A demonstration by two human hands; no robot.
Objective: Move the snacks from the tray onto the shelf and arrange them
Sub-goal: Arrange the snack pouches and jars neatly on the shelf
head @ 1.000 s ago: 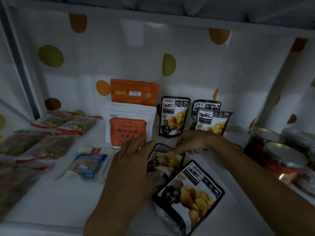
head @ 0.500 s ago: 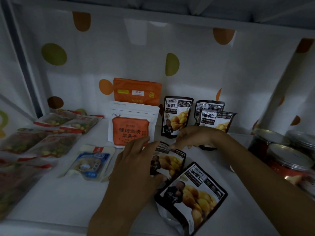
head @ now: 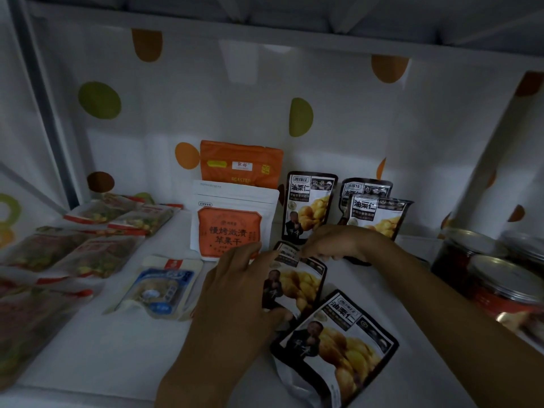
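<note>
A black chestnut pouch (head: 297, 282) lies tilted on the white shelf (head: 103, 343), held by both hands. My left hand (head: 235, 298) grips its left edge, thumb at the bottom. My right hand (head: 338, 241) pinches its top edge. A second chestnut pouch (head: 335, 346) lies flat in front, near the shelf's front edge. Three more chestnut pouches stand at the back: one (head: 309, 207) upright, two (head: 376, 214) overlapping behind my right hand. The tray is not in view.
A white-and-orange zipper bag (head: 232, 225) stands in front of an orange bag (head: 241, 163). A blue-and-white packet (head: 159, 288) lies left of my left hand. Several clear snack packs (head: 73, 245) fill the left side. Metal-lidded jars (head: 500, 278) stand at the right.
Both hands stay on the tilted chestnut pouch; its top edge has risen slightly under my right fingers. The view has shifted a little; the other packets have not moved.
</note>
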